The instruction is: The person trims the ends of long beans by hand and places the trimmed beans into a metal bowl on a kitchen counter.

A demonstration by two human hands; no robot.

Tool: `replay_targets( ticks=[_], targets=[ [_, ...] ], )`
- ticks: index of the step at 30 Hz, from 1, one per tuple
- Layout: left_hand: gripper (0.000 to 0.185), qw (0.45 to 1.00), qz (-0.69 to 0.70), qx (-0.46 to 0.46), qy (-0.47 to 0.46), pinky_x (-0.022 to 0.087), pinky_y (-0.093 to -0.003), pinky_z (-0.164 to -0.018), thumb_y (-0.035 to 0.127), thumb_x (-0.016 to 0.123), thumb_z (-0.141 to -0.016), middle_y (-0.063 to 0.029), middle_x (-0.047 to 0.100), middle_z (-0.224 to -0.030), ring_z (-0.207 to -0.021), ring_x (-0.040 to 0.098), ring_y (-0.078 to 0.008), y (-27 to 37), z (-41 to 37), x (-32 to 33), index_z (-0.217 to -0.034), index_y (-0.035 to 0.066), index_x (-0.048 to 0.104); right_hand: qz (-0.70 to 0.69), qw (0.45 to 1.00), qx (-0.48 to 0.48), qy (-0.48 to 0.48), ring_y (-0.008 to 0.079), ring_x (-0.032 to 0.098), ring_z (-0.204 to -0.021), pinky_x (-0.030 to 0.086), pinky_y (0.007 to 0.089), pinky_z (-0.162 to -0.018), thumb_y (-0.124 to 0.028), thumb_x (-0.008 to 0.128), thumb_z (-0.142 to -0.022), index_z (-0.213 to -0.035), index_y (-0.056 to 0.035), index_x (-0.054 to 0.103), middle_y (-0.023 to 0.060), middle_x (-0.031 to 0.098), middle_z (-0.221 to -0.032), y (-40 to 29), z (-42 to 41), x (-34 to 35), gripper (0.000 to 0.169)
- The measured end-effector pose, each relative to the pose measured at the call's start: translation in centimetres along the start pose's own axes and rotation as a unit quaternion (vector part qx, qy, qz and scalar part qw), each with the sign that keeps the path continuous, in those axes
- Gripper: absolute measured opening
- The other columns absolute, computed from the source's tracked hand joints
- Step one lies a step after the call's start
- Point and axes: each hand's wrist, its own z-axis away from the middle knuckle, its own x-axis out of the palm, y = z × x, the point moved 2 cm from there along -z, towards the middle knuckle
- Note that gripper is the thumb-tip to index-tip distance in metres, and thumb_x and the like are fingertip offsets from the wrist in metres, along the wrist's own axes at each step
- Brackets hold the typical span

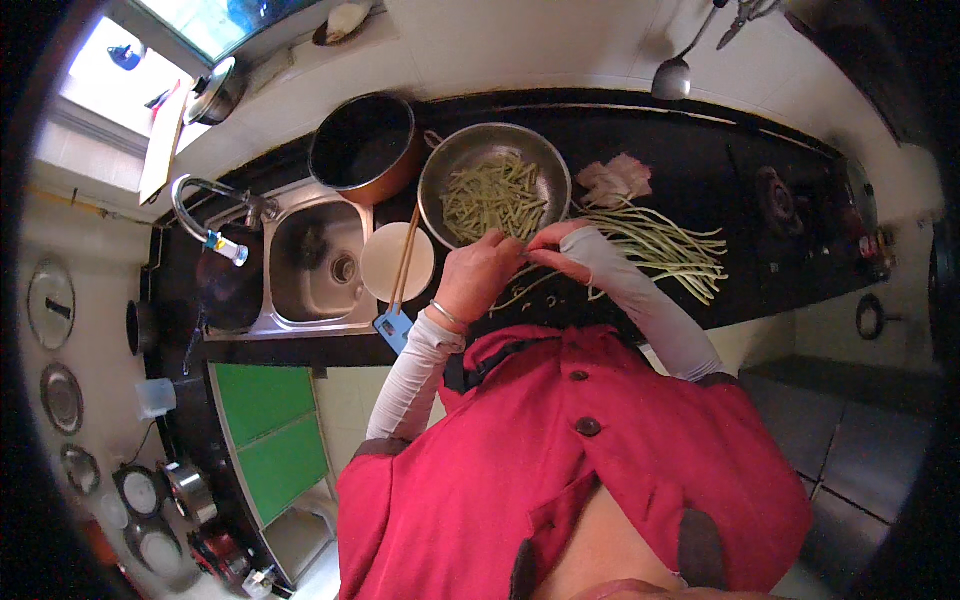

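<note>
Both hands meet at the near rim of a round metal pan that holds many short pieces of green long beans. My left hand, with a bracelet at the wrist, has its fingers pinched together, and my right hand pinches close beside it. A thin bean seems to be between the fingertips, though the fingers hide most of it. A bunch of whole long beans lies on the dark counter to the right, reaching under my right forearm. Several loose beans lie below the hands.
Left of the pan stand a deep pot and a white bowl with chopsticks across it. A phone lies at the counter edge. Farther left are a steel sink and faucet. A crumpled cloth or bag lies behind the beans.
</note>
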Motion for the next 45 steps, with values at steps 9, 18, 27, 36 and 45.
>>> replay_targets(
  ticks=[9,18,27,36,45],
  targets=[
    [0.017,0.883,0.413,-0.223,0.02,0.041,-0.0301,-0.049,0.018,0.055,-0.079,-0.0102,0.057,-0.063,-0.053,0.054,-0.0182,-1.8,0.3,5.4,-0.077,0.002,0.059,0.195,0.928,-0.148,0.281,0.0274,0.055,-0.064,0.044,0.0373,-0.054,-0.012,0.061,-0.072,-0.07,-0.0081,0.057,0.0088,0.055,-0.067,-0.1,1.6,2.5,0.006],
    [0.028,0.973,0.112,-0.134,0.151,0.044,-0.0407,-0.071,0.017,0.061,-0.074,-0.0166,0.056,-0.097,-0.088,0.054,-0.0319,-8.9,-4.3,5.6,-0.1,0.007,0.055,0.119,0.978,0.051,0.16,0.0254,0.057,-0.076,0.046,0.0336,-0.064,-0.012,0.064,-0.069,-0.091,-0.0087,0.06,0.0102,0.057,-0.082,11.2,7.1,5.5,0.022],
    [0.046,0.996,-0.021,-0.088,0.02,0.041,-0.0437,-0.082,0.022,0.065,-0.069,-0.0187,0.045,-0.114,-0.103,0.045,-0.0362,-8.8,-2.4,7.0,-0.112,0.014,0.05,-0.348,0.702,0.461,0.416,0.0159,0.05,-0.038,0.034,0.0271,-0.031,-0.026,0.052,-0.085,-0.1,0.0021,0.051,0.0106,0.057,-0.058,24.3,13.7,1.0,0.032],
    [0.026,0.984,0.16,-0.082,0.004,0.043,-0.0383,-0.074,0.014,0.062,-0.072,-0.0162,0.055,-0.091,-0.087,0.052,-0.0332,-4.6,-0.3,5.2,-0.097,0.006,0.058,-0.364,0.717,0.317,0.502,0.0112,0.047,-0.04,0.032,0.0233,-0.033,-0.029,0.062,-0.079,-0.074,-0.0064,0.05,0.0045,0.055,-0.06,19.2,12.6,0.3,0.026],
    [0.027,0.872,0.461,-0.125,-0.105,0.045,-0.0247,-0.057,0.015,0.048,-0.088,-0.0085,0.062,-0.09,-0.065,0.055,-0.014,0.6,-2.1,3.9,-0.109,0.001,0.054,-0.006,0.975,0.152,0.164,0.0221,0.058,-0.064,0.045,0.0323,-0.059,-0.027,0.062,-0.078,-0.093,-0.0063,0.058,0.0116,0.06,-0.072,3.7,7.3,2.3,0.026]
  ],
)
